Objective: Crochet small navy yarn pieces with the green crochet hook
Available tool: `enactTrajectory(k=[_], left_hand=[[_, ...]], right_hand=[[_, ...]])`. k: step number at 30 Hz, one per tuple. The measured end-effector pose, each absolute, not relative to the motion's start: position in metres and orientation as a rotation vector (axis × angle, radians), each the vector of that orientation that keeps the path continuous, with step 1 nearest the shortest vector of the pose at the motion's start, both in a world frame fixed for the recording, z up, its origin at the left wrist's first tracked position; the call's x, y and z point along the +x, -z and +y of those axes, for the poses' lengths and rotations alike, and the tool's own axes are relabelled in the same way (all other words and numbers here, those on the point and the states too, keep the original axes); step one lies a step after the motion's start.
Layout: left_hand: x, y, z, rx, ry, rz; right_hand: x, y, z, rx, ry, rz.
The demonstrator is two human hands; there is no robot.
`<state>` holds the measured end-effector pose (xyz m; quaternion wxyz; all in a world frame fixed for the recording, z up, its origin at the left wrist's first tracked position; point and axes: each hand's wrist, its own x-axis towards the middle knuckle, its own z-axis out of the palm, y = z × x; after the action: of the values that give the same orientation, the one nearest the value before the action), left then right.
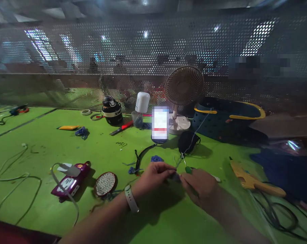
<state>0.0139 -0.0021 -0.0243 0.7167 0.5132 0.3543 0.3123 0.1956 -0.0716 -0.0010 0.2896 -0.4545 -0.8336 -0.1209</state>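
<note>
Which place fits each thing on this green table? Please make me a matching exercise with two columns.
1 fan
2 crochet hook
3 dark yarn piece
4 yellow glue gun

A in the left hand grip
B between phone and blue basket
C far right, beside black cables
D in the right hand grip

Pairs: 1-B, 2-D, 3-A, 4-C

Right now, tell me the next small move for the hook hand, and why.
Probably tip the green-handled hook down into the small dark piece. The right hand holds the hook with its metal shaft raised above the work, the left hand pinches the piece beside it, and a thin strand runs up past the dark yarn ball.
</note>
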Motion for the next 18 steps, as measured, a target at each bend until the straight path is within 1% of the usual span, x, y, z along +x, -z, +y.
enactTrajectory(k=[2,5,7,10,15,18], left_hand=[[0.015,0.026,-0.002,1.075,-0.763,0.819],[0.015,0.027,-0.001,1.008,-0.853,0.835],[0.015,0.025,-0.001,0.956,-0.906,0.812],[0.017,0.025,-0.005,0.912,-0.951,0.748],[0.018,0.025,-0.011,0.941,-0.886,0.638],[0.015,0.022,-0.011,0.941,-0.844,0.66]], right_hand=[[0.193,-0.002,-0.075,-1.15,0.387,-2.252],[0.19,-0.009,-0.079,-1.055,0.327,-2.221],[0.19,-0.012,-0.08,-1.116,0.191,-2.102],[0.191,-0.013,-0.08,-1.391,-0.122,-1.9],[0.187,-0.022,-0.08,-1.652,-0.604,-1.734],[0.184,-0.03,-0.081,-1.691,-0.631,-1.671]])
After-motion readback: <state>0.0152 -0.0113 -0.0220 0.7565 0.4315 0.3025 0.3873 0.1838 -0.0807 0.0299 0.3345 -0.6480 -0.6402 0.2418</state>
